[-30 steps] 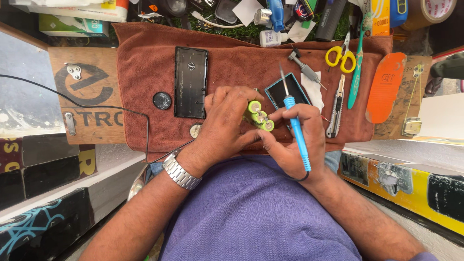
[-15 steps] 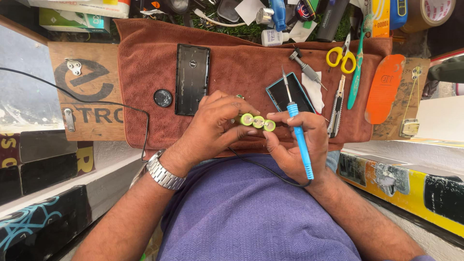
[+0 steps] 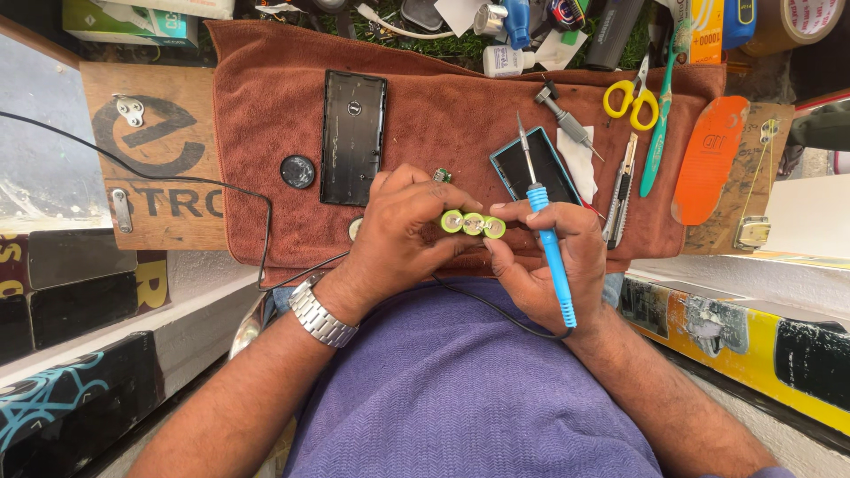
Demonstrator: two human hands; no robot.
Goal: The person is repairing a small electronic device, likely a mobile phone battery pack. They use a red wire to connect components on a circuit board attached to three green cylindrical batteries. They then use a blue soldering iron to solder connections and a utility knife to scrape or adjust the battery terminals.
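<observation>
Over brown towel [image 3: 443, 115], battery pack [image 3: 473, 224] between both hands' fingers [image 3: 443, 205]

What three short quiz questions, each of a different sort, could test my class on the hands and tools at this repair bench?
1. True or false: the left hand holds a row of three green cells.
2. Which tool is in the right hand? A) scissors B) blue soldering iron C) toothbrush
3. Fill in: the yellow scissors lie on a brown ____.

Key
1. True; the right hand's fingers touch the cells too.
2. B: the soldering iron has its tip pointing away from the person, over the small blue case.
3. Cloth.
</observation>
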